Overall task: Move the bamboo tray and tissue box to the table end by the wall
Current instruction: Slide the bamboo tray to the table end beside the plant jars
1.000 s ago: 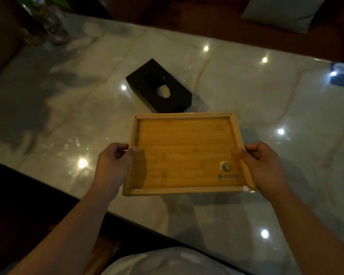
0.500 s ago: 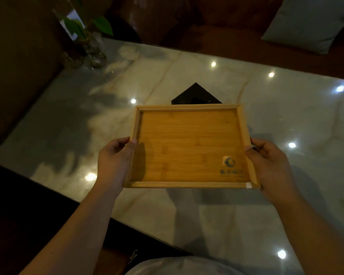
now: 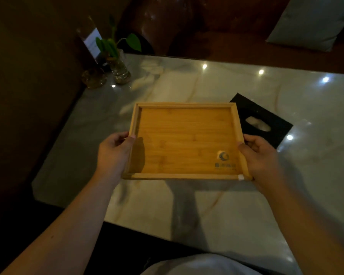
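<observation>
I hold the empty bamboo tray [image 3: 185,139] level above the marble table [image 3: 187,205]. A dark logo is printed near the tray's right front corner. My left hand [image 3: 112,153] grips its left rim, thumb over the edge. My right hand [image 3: 259,155] grips its right rim the same way. The black tissue box [image 3: 266,120], with a white tissue showing in its oval slot, lies flat on the table behind the tray's right side; the tray hides its left part.
The dark wall [image 3: 28,96] runs along the table's left end. There stand a glass vase with a green plant [image 3: 118,64], a small round glass jar [image 3: 93,78] and a card stand [image 3: 91,42]. A brown seat with a grey cushion [image 3: 310,22] lies beyond the far edge.
The tray, held in both hands, has travelled left toward the wall end. The tissue box, first behind the tray's left side, now shows at its right. The plant and wall came into view.
</observation>
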